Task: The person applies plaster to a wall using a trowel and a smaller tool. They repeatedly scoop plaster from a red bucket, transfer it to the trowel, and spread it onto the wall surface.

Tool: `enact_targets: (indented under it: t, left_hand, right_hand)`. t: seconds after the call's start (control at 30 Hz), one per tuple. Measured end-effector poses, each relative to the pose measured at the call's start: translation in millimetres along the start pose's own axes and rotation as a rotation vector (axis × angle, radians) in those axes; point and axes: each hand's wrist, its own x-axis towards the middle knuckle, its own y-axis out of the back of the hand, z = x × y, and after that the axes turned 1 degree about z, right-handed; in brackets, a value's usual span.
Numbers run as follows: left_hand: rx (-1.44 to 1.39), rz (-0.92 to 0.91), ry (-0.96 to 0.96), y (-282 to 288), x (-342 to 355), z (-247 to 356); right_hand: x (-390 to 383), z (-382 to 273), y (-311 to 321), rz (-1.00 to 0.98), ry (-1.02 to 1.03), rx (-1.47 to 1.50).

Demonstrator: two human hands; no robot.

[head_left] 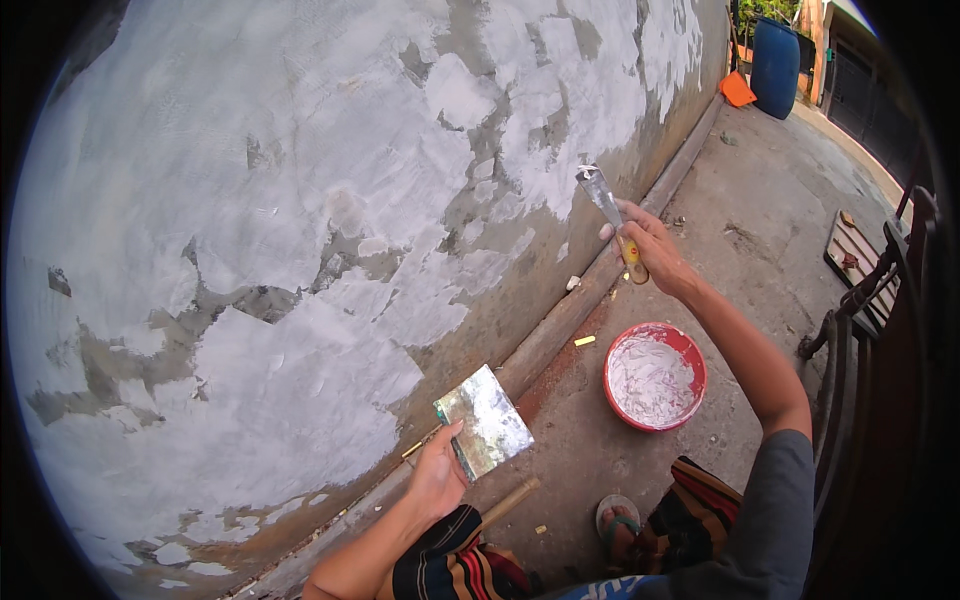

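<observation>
In my right hand (650, 243) is a putty knife (603, 197) with a yellowish handle, its metal blade pointing up toward the wall. A small dab of white putty sits on the blade's tip. My left hand (440, 472) grips a flat, square metal plate (487, 422) by its edge; the plate is shiny and smeared. White putty covers much of the grey wall (300, 150) in uneven patches, with bare areas between. A red bowl (609, 385) of whitish putty (650, 378) stands on the ground below my right forearm.
A pipe-like ledge (560, 318) runs along the wall's foot. On the concrete lies a small yellow piece (585, 341). A blue barrel (776, 68) and an orange object (738, 89) are at the far end. Dark metal furniture (850, 310) stands at right. My sandalled foot (619, 522) shows below.
</observation>
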Motion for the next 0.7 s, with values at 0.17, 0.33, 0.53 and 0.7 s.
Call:
enact_targets:
  t: [0.17, 0.33, 0.53, 0.7]
  left_hand:
    - [-0.048, -0.035, -0.032, -0.1, -29.6, 8.3]
    - [-0.106, 0.036, -0.116, 0.3, -66.8, 13.6]
    - [-0.071, 0.165, -0.086, 5.2, -76.8, 7.9]
    - [-0.101, 0.138, -0.021, 0.2, -77.6, 8.3]
  right_hand:
    - [11.1, 26.2, -75.0, 0.172, 0.135, 0.199]
    - [-28.5, 102.2, -142.0, 0.253, 0.063, 0.395]
    - [-32.4, 145.6, -152.3, 0.269, 0.07, 0.355]
    - [-16.6, 157.4, -162.9, 0.31, 0.196, 0.232]
